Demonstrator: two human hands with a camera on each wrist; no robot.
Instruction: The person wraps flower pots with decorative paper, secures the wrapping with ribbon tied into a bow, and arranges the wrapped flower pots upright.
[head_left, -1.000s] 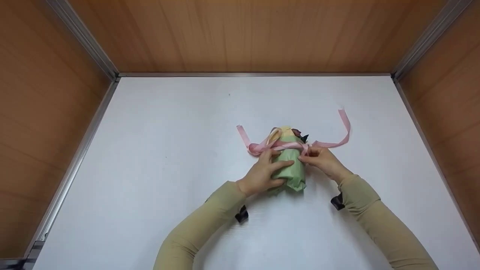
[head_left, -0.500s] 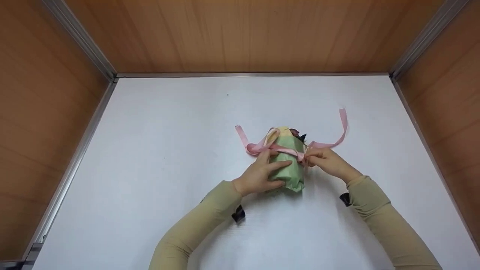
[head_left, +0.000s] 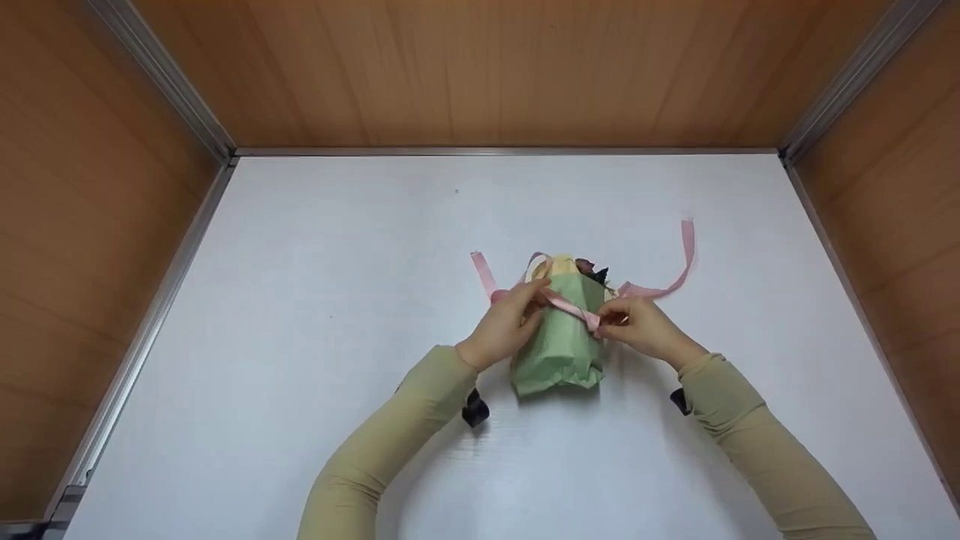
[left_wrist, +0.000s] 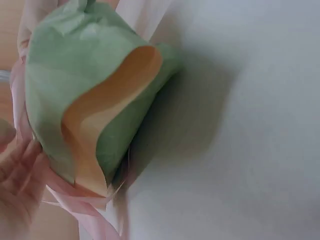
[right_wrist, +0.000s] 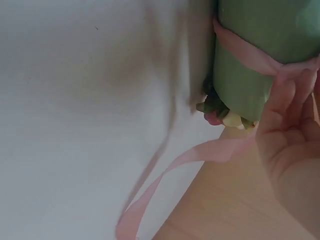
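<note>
A small bouquet in green wrapping paper [head_left: 559,349] lies on the white table, its lower end toward me. Dark red and cream flowers [right_wrist: 220,118] peek out at its far end. A pink ribbon [head_left: 570,307] crosses the wrap at a slant. At the bouquet's right side my right hand [head_left: 643,326] pinches the ribbon between thumb and fingers. My left hand [head_left: 501,322] is at the upper left side, its fingertips against the wrap and ribbon, thumb apart from them. In the left wrist view the wrap's near end gapes, showing a tan inside [left_wrist: 112,95].
One loose ribbon tail [head_left: 686,255] curves across the table [head_left: 360,247] to the right; a shorter ribbon tail [head_left: 483,270] points away at the left. Wood-grain panels [head_left: 480,75] with metal edging enclose the table at the back and sides.
My left hand has left the front of the wrap for its upper left side, uncovering the lower part. The ribbon's right end has come down toward me with my right hand.
</note>
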